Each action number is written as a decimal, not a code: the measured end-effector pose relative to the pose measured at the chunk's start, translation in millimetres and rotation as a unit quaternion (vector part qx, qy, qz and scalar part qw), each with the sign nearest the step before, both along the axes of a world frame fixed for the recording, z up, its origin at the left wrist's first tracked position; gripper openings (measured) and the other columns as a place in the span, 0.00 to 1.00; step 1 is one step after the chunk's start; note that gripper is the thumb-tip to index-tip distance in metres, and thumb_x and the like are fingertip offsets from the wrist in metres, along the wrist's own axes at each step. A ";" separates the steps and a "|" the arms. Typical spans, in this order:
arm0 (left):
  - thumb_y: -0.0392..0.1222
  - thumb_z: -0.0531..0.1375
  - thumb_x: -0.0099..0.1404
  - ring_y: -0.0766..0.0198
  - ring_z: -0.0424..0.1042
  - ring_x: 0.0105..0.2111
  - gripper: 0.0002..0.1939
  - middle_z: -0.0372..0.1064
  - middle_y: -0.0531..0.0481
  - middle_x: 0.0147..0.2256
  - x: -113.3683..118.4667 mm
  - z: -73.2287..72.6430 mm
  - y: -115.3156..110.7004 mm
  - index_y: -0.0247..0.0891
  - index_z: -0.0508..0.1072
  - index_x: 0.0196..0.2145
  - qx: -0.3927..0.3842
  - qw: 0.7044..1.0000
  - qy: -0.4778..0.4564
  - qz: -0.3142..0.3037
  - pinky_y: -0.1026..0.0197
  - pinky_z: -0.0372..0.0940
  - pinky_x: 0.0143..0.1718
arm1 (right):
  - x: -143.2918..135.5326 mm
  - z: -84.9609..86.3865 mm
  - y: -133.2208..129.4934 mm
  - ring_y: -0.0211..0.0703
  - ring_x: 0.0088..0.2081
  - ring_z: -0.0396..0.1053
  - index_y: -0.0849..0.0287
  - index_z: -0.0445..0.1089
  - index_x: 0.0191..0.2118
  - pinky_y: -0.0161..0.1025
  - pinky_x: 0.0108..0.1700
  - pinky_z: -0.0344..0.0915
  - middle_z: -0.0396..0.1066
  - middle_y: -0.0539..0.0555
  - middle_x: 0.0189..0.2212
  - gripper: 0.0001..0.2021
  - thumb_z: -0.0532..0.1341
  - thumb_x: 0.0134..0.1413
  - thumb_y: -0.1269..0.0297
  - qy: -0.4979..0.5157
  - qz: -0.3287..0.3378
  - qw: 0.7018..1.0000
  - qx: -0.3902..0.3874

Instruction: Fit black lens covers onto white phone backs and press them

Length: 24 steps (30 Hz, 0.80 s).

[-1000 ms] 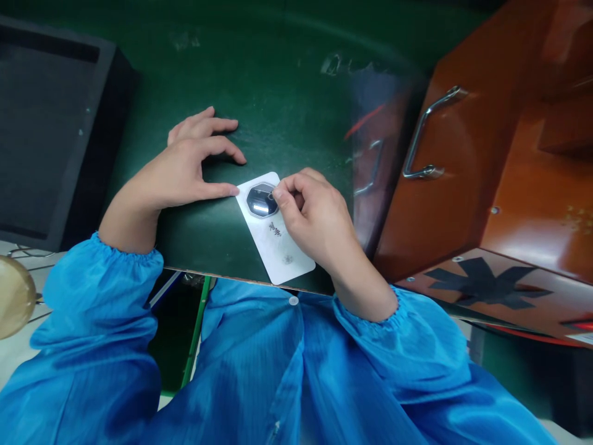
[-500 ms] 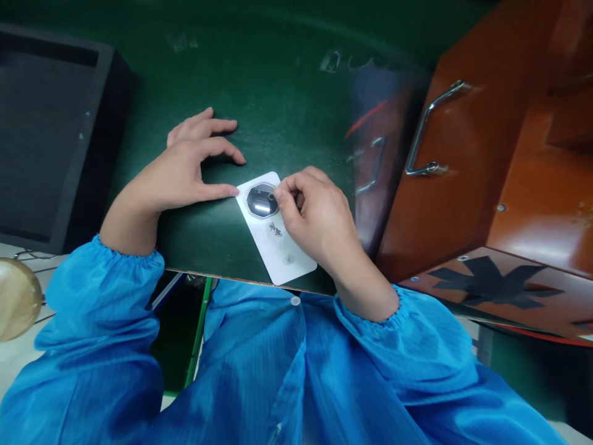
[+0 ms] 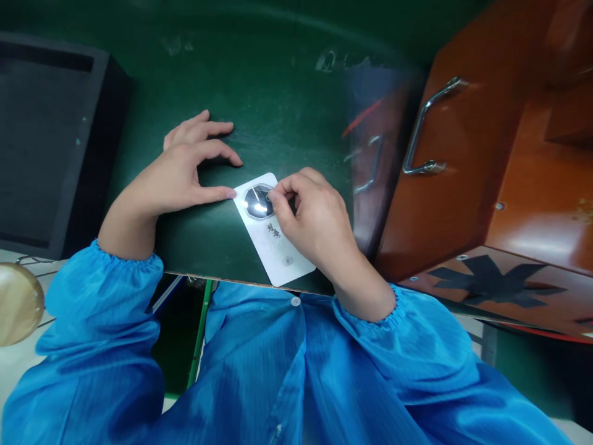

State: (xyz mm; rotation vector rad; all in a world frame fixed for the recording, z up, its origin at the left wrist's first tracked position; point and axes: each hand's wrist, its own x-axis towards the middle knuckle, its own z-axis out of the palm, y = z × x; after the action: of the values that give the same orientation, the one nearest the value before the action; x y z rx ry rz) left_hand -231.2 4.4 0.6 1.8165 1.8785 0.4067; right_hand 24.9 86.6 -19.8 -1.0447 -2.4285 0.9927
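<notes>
A white card (image 3: 271, 254) with dark printed characters lies tilted on the green tabletop near its front edge. On its upper part is a shiny dark octagonal piece (image 3: 257, 202) with a pale rim; light glints off its face. My left hand (image 3: 188, 164) rests to the left with fingers spread, the thumb tip touching the card's upper left corner. Thumb and forefinger of my right hand (image 3: 312, 213) are pinched together at the right edge of the octagonal piece. Whatever lies between those fingertips is too small to make out. My right hand also covers part of the card's right side.
A black tray (image 3: 99, 148) stands on the left. To the right is a glossy brown cabinet (image 3: 463, 185) with a metal handle (image 3: 419, 127) and black tape on it. A round wooden stool top (image 3: 18, 303) shows at lower left, near a green-edged bin (image 3: 197, 334).
The reflection on the octagonal piece has changed shape and grown brighter. The whole view has shifted slightly; both hands keep nearly the same pose on the card.
</notes>
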 end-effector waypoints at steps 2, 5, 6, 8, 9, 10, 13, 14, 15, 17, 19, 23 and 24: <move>0.74 0.62 0.64 0.37 0.43 0.76 0.31 0.63 0.52 0.69 0.0 -0.2 0.0 0.54 0.79 0.55 0.003 1.000 0.000 -0.001 0.34 0.39 0.78 | 0.7 -0.6 -1.0 0.46 0.38 0.69 0.57 0.69 0.34 0.43 0.42 0.64 0.71 0.55 0.37 0.06 0.63 0.65 0.66 0.009 -0.003 1.000 0.006; 0.75 0.61 0.65 0.37 0.43 0.76 0.31 0.60 0.53 0.71 0.0 -0.5 -0.4 0.54 0.78 0.55 0.009 1.000 0.001 -0.001 0.34 0.39 0.77 | 1.3 -3.8 -3.4 0.47 0.39 0.70 0.57 0.70 0.35 0.44 0.43 0.65 0.72 0.56 0.38 0.05 0.62 0.66 0.66 0.014 -0.010 0.999 0.031; 0.75 0.61 0.65 0.37 0.43 0.76 0.32 0.58 0.53 0.72 -0.2 -0.5 -0.6 0.53 0.78 0.55 0.010 1.000 0.002 -0.002 0.34 0.39 0.77 | 1.2 -5.3 -4.3 0.47 0.39 0.70 0.57 0.70 0.36 0.44 0.43 0.66 0.72 0.56 0.39 0.05 0.62 0.66 0.66 0.014 -0.013 0.999 0.044; 0.76 0.61 0.65 0.37 0.43 0.77 0.32 0.56 0.53 0.73 -0.7 -0.2 -1.3 0.53 0.78 0.55 0.013 1.000 0.001 -0.005 0.33 0.39 0.77 | 0.3 -7.8 -5.7 0.49 0.41 0.71 0.58 0.71 0.39 0.45 0.43 0.67 0.72 0.58 0.41 0.02 0.62 0.66 0.67 0.018 -0.020 0.997 0.067; 0.76 0.62 0.65 0.36 0.43 0.77 0.33 0.56 0.52 0.73 -1.0 0.1 -1.7 0.53 0.78 0.55 0.015 1.000 0.001 -0.006 0.33 0.39 0.77 | 0.0 -8.3 -6.3 0.50 0.42 0.72 0.59 0.72 0.42 0.45 0.43 0.68 0.72 0.59 0.43 0.03 0.62 0.65 0.67 0.028 -0.022 0.996 0.078; 0.76 0.62 0.65 0.36 0.43 0.76 0.33 0.56 0.51 0.73 -1.2 0.5 -2.1 0.52 0.78 0.55 0.016 1.000 0.000 -0.007 0.32 0.39 0.76 | 0.1 -7.7 -6.8 0.50 0.43 0.72 0.60 0.72 0.46 0.46 0.44 0.69 0.71 0.61 0.45 0.06 0.61 0.65 0.68 0.044 -0.025 0.995 0.090; 0.76 0.62 0.66 0.35 0.44 0.76 0.33 0.57 0.47 0.73 -1.6 2.2 -2.6 0.49 0.79 0.55 0.021 1.000 -0.002 -0.005 0.31 0.41 0.75 | 7.6 -0.3 -11.3 0.53 0.48 0.74 0.64 0.70 0.55 0.47 0.47 0.71 0.72 0.64 0.49 0.12 0.58 0.69 0.68 0.090 -0.021 0.987 0.134; 0.75 0.62 0.66 0.35 0.44 0.76 0.33 0.58 0.46 0.73 -1.8 2.9 -2.4 0.48 0.79 0.55 0.021 1.000 -0.002 -0.004 0.30 0.41 0.75 | 13.9 3.2 -14.7 0.54 0.50 0.74 0.63 0.70 0.56 0.48 0.47 0.71 0.73 0.65 0.49 0.13 0.57 0.71 0.67 0.093 -0.014 0.984 0.154; 0.74 0.62 0.67 0.35 0.45 0.76 0.32 0.58 0.46 0.72 -2.1 3.8 -2.1 0.48 0.79 0.54 0.023 1.000 -0.002 -0.004 0.30 0.41 0.75 | 22.3 6.6 -19.4 0.54 0.50 0.74 0.63 0.70 0.57 0.49 0.48 0.71 0.74 0.65 0.50 0.13 0.57 0.73 0.65 0.089 0.002 0.980 0.177; 0.71 0.62 0.69 0.36 0.46 0.76 0.30 0.60 0.45 0.72 -3.5 5.9 -1.5 0.47 0.79 0.53 0.031 1.000 -0.005 -0.003 0.30 0.43 0.75 | 44.9 10.3 -32.8 0.56 0.54 0.74 0.62 0.71 0.59 0.51 0.50 0.71 0.75 0.66 0.53 0.16 0.56 0.76 0.60 0.067 0.064 0.972 0.218; 0.68 0.63 0.70 0.38 0.48 0.76 0.26 0.62 0.44 0.71 -6.6 8.0 -2.1 0.46 0.79 0.53 0.043 0.999 -0.013 0.000 0.31 0.46 0.75 | 70.4 7.9 -49.6 0.60 0.63 0.70 0.65 0.69 0.64 0.55 0.57 0.70 0.72 0.68 0.63 0.25 0.56 0.77 0.49 0.027 0.154 0.961 0.228; 0.62 0.64 0.70 0.41 0.51 0.75 0.19 0.67 0.46 0.67 -23.0 2.4 -4.8 0.49 0.79 0.50 0.062 0.997 -0.026 0.030 0.30 0.50 0.74 | 105.5 -6.9 -71.8 0.54 0.73 0.58 0.62 0.66 0.70 0.52 0.69 0.63 0.63 0.59 0.72 0.27 0.56 0.78 0.50 -0.047 0.227 0.940 0.249; 0.61 0.65 0.70 0.41 0.53 0.74 0.17 0.68 0.47 0.66 -28.1 -1.1 -4.3 0.50 0.79 0.49 0.063 0.997 -0.022 0.038 0.28 0.52 0.74 | 110.2 -8.2 -72.4 0.50 0.71 0.61 0.61 0.69 0.68 0.48 0.69 0.64 0.67 0.56 0.69 0.21 0.55 0.79 0.57 -0.034 0.223 0.935 0.273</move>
State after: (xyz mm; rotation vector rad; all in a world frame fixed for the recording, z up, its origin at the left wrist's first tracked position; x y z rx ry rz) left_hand -259.2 0.1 -0.5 1.8046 1.9346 0.5987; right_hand 135.1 14.1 -28.1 -0.3496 -2.8161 0.3342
